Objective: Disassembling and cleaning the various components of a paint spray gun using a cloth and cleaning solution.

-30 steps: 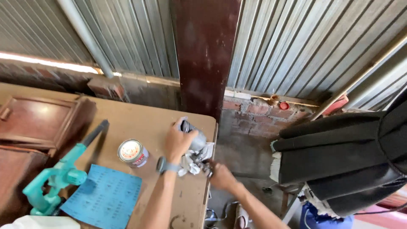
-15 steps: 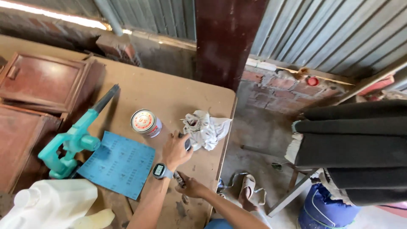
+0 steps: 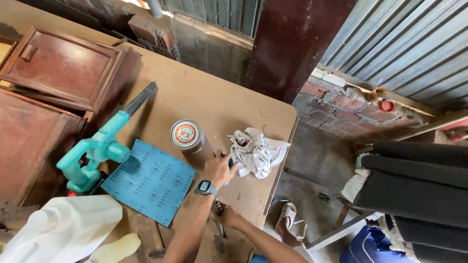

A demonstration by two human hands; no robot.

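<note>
My left hand (image 3: 219, 168), with a dark watch on the wrist, lies on the brown table (image 3: 204, 92), fingers spread. Its fingertips touch the edge of a crumpled white rag (image 3: 258, 152). A small dark thing shows just under the fingertips; I cannot tell what it is. A round tin can (image 3: 186, 135) with a red and white lid stands just to the left of this hand. My right hand (image 3: 228, 217) is lower, near the table's front edge, curled around a thin dark tool (image 3: 222, 229) that lies on the tabletop.
A teal handheld blower (image 3: 95, 153) and a blue sandpaper sheet (image 3: 148, 181) lie to the left. Wooden cabinet doors (image 3: 58, 68) are stacked at far left, with a white plastic jug (image 3: 63, 231) at bottom left. A dark post (image 3: 292, 44) and black cushions (image 3: 414, 190) stand to the right.
My left hand has come off the rag, which now lies bunched on the table. My right hand has dropped to the thin tool at the table's front edge. The view has tilted down.
</note>
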